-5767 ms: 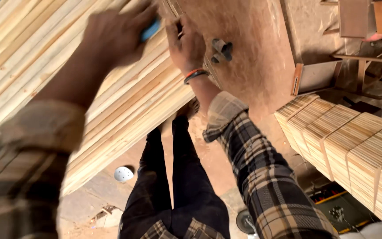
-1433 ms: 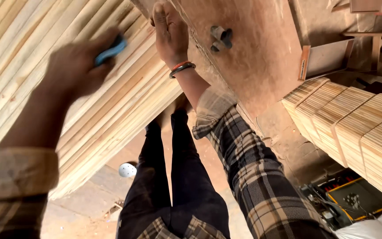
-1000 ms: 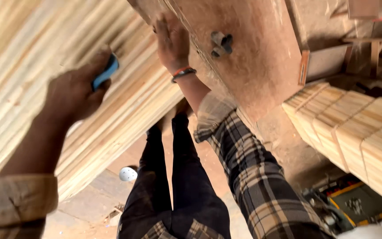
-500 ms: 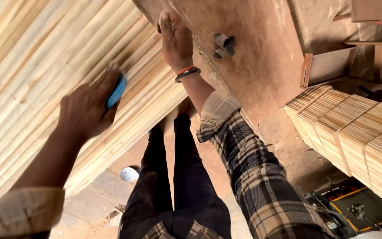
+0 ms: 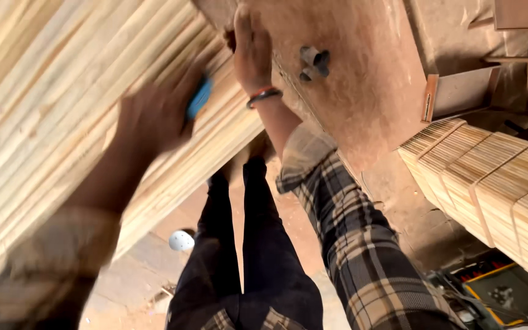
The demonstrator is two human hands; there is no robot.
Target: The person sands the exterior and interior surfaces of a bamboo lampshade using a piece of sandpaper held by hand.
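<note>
Left hand (image 5: 154, 116) is motion-blurred, fingers curled around a small blue block (image 5: 199, 98), pressed against the face of the stack of pale wooden slats (image 5: 50, 104). The grip is closed on the block; only its blue edge shows between thumb and fingers, so I can't tell its full shape. The slat stack runs diagonally across the left half of the view, with the long strips packed edge to edge. Right hand (image 5: 252, 49) is laid flat at the upper end of the stack, where it meets the brown board (image 5: 368, 79), fingers extended, nothing gripped. A red and black wristband (image 5: 263, 96) sits on that wrist, plaid sleeve below. A dark metal fitting (image 5: 314, 62) sticks out of the board just right of the hand, not touching it. Strapped bundles of thin sticks (image 5: 496, 183) sit at right, well apart from both hands. An open wooden box (image 5: 459, 91) sits above them; its contents aren't visible. A black and yellow tool case (image 5: 502, 293) sits at lower right, contents too small to tell. A small white round object (image 5: 181, 240) lies on the floor beside the black trousers (image 5: 245, 256).
</note>
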